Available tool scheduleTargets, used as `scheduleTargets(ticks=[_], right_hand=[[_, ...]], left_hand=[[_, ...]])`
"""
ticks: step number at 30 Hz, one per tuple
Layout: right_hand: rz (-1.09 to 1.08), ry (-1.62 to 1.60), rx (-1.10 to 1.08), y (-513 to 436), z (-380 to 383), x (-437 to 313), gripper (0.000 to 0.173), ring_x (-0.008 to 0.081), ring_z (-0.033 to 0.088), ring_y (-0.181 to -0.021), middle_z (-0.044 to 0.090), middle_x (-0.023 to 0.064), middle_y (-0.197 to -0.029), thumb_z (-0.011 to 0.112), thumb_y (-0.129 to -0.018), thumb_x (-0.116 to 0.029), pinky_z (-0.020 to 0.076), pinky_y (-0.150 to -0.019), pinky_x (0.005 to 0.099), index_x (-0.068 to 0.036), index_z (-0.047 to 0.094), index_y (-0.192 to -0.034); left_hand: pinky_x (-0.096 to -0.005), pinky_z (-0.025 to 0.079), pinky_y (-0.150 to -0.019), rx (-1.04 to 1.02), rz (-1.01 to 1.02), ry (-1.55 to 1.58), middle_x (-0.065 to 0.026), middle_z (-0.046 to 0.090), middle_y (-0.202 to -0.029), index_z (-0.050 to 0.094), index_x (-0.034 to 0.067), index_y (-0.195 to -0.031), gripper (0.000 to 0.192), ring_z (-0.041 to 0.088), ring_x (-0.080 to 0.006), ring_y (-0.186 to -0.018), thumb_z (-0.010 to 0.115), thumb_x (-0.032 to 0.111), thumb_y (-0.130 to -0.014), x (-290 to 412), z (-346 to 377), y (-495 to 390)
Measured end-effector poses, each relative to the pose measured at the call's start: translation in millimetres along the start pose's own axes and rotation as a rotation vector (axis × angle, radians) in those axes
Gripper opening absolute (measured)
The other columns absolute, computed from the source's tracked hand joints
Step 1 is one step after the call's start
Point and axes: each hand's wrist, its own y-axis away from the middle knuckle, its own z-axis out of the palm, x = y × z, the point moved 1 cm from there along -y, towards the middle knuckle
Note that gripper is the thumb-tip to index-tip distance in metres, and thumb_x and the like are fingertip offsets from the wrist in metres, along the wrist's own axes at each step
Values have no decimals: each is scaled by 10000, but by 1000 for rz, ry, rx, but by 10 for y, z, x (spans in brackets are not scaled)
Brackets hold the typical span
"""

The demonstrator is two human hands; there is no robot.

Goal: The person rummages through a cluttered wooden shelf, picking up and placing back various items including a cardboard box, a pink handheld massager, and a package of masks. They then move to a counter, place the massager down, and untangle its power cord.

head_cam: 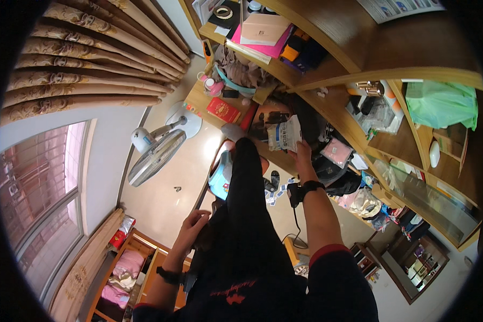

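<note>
My right hand (302, 155) grips one edge of a white and blue plastic packet (285, 135) that bears writing. The packet is above the front part of a cluttered wooden desk (197, 96). Low on the left, my left hand (194, 228) is beside my dark trousers with its fingers bent; whether it touches the dark rounded thing next to it I cannot tell. My foot in a grey sock (232, 131) is up at the desk's edge. Left of the packet lies a red booklet (223, 110). Behind the packet, dark items are partly hidden.
A standing fan (157, 157) is on the floor at left. A blue chair seat (220, 177) is beside my leg. Wooden shelves (330, 104) with a green plastic bag (442, 102) rise at right. Black shoes (273, 182) and scattered cards (281, 191) lie on the floor.
</note>
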Motion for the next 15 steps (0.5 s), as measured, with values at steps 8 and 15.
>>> scheduleTargets(ticks=[8,15], right_hand=[[-126,278,-49,183,281,-692,572,243,520,-1244,505,64,-1392,606,-961,-295,470,-943,435,-133,420,-1477],[-526,324,-586,2087,1288,-2126,418,187,568,-1209,551,64,-1357,584,-1021,-252,479,-951,327,-90,514,-1400]], left_hand=[[-225,422,-484,-32,57,207,18,584,-727,633,59,-1066,258,530,-80,-553,607,308,-1006,112,41,-96],[-196,384,-493,-93,350,244,49,526,-703,633,74,-992,243,482,-45,-544,609,316,-994,755,297,186]])
